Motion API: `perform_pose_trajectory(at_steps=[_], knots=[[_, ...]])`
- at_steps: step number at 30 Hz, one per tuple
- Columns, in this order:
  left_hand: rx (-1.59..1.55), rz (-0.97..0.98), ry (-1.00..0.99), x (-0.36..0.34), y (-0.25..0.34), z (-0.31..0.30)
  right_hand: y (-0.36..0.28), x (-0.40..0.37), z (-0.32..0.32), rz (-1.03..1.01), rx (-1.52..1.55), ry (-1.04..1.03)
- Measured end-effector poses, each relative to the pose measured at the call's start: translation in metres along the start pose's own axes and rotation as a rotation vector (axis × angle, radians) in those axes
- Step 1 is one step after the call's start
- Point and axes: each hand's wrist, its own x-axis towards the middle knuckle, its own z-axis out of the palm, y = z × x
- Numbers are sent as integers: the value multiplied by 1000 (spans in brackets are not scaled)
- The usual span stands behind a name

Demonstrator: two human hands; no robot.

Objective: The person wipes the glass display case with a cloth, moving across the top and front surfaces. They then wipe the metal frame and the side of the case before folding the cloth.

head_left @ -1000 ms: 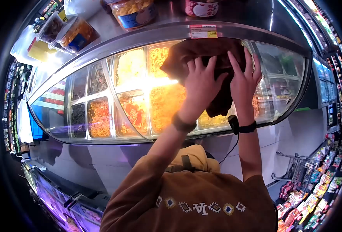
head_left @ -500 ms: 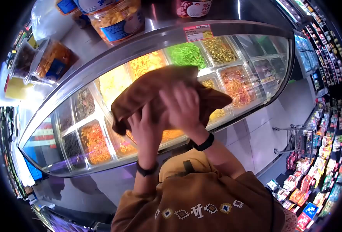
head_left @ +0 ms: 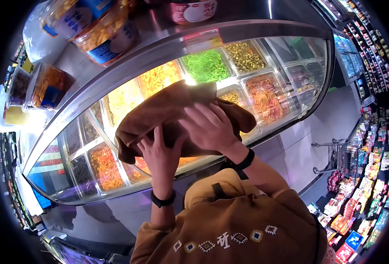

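Plainly, the soft brown fabric cloth had changed position. Monitoring the head feed remotely, I noted that a second earlier it had covered the right-of-centre part of the long display case with a silver metal frame. At this moment it lay bunched across the middle and left of centre, apparently resting on the clear curved glass cover. The rectangular tray of bright green shreds and the rectangular tray of dark, speckled pieces, both hidden then, were exposed. The view itself had also turned, so I measured the shift against the trays.

I found the left hand, above a black wristband, on the near edge of the cloth: fingers well spread, slightly bent, thumb apart, closed around nothing. The right hand lay further over the cloth, fingers extended and slanting towards the left, likewise without a visible grip; its thumb I could not make out. Half a second earlier that hand had been blurred; here it showed sharper. I judged that the handling had passed to the central stretch of glass, with both hands in contact with the fabric.
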Motion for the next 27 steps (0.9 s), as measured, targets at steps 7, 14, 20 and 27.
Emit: perform_pose_trajectory(at_steps=[7, 14, 20, 27], knots=[[-26, 13, 17, 44, 94, 32, 103, -5, -50, 3, 44, -26], [-188, 87, -15, 72, 231, 102, 241, -47, -111, 74, -46, -57], [-328, 51, -101, 96, 334, 140, 330, -80, -152, 177, -152, -93], [-325, 135, 40, 96, 347, 149, 341, -98, -144, 229, -270, -18]])
